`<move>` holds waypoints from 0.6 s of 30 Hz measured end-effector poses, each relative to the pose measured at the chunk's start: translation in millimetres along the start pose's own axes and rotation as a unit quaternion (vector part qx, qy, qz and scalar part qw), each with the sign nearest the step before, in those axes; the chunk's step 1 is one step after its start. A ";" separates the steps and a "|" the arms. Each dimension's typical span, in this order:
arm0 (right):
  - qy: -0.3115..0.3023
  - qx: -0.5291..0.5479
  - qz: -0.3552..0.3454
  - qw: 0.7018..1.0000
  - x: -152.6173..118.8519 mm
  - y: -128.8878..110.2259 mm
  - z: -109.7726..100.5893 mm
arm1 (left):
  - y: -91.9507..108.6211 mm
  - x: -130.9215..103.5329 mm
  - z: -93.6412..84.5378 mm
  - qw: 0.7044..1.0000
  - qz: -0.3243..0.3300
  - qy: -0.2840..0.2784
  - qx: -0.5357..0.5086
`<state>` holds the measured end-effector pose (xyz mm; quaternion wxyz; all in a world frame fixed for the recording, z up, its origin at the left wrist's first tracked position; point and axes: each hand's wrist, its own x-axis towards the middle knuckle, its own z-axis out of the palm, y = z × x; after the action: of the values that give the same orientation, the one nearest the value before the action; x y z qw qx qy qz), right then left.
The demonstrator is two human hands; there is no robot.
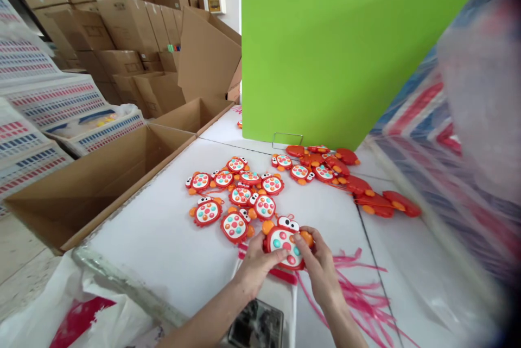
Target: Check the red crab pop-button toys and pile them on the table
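A red crab-shaped toy [284, 245] with bulging eyes, orange claws and a white face of coloured buttons is held between both hands over the table. My left hand [257, 262] is closed around its left side, thumb on the white face. On the other side my right hand [318, 261] grips it, thumb also pressed on the face. Just beyond lie several more crab toys [241, 195], button side up. To the right, a row of similar red toys [372, 198] lies mostly face down. Pink ribbon strands [362, 293] spread beside my right forearm.
A tall green board [345, 55] stands at the back of the white table [150, 239]. Open cardboard boxes [109, 174] line its left edge. Slatted plastic crates [52, 98] are stacked farther left. A dark-windowed device [256, 323] sits beneath my forearms.
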<state>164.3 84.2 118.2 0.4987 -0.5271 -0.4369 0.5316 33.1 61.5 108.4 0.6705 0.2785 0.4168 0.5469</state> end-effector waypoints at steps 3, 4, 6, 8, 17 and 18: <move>-0.018 0.027 0.037 0.999 -5.0 -0.6 -1.0 | -0.2 0.1 -7.0 0.997 0.034 0.008 0.062; -0.024 0.035 0.047 0.998 -6.3 -0.9 -1.9 | 0.2 0.2 -8.5 0.998 0.035 -0.001 0.059; -0.027 0.039 0.055 0.997 -8.6 -1.6 -3.6 | 0.9 -0.3 -9.4 0.999 0.030 -0.020 0.036; -0.017 0.027 0.046 0.998 -10.6 -2.1 -4.2 | 2.1 -1.7 -7.9 0.999 0.023 -0.027 0.027; -0.048 0.034 0.058 0.997 -11.4 1.2 -2.7 | 6.7 -8.7 -6.1 0.999 0.015 0.014 0.027; -0.049 0.036 0.055 0.997 -11.4 2.7 -2.4 | 3.8 -9.0 -7.6 0.999 0.011 0.026 0.016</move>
<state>166.0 72.4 116.8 0.4656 -0.5048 -0.4118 0.5990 24.1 53.2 110.0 0.6487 0.2797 0.4395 0.5548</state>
